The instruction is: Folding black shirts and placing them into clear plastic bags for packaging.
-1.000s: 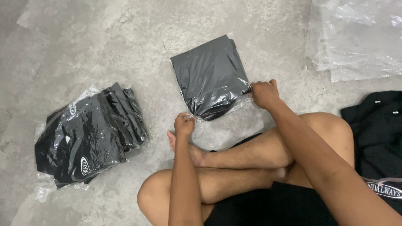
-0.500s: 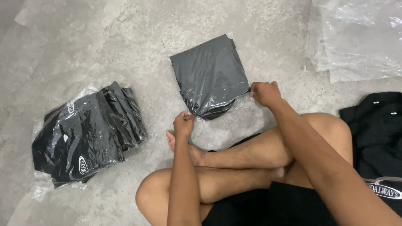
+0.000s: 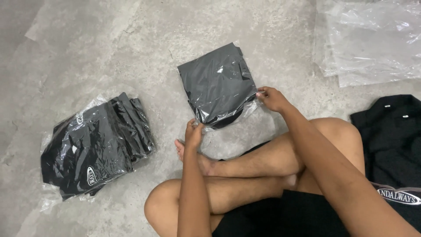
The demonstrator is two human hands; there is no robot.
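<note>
you sit cross-legged on the concrete floor (image 3: 87,44), and the bagged dark garment (image 3: 217,83) lies flat on it just in front of your shins. your left hand (image 3: 194,134) is closed in a pinch on the near left corner of the clear bag's open end, fingers curled tight on the plastic. your right hand (image 3: 272,98) has its grip closed on the near right corner of the same bag, fingertips pressed together on the film at the edge. the loose plastic between the two hands sags toward your foot, and the folded garment fills the far part of the bag.

to your left, well apart, a stack of bagged black garments (image 3: 94,147) lies on the floor, tilted. at the far right a heap of empty clear bags (image 3: 370,41) lies spread out, and near your right knee a pile of unbagged black clothes (image 3: 392,140) rests on the floor
</note>
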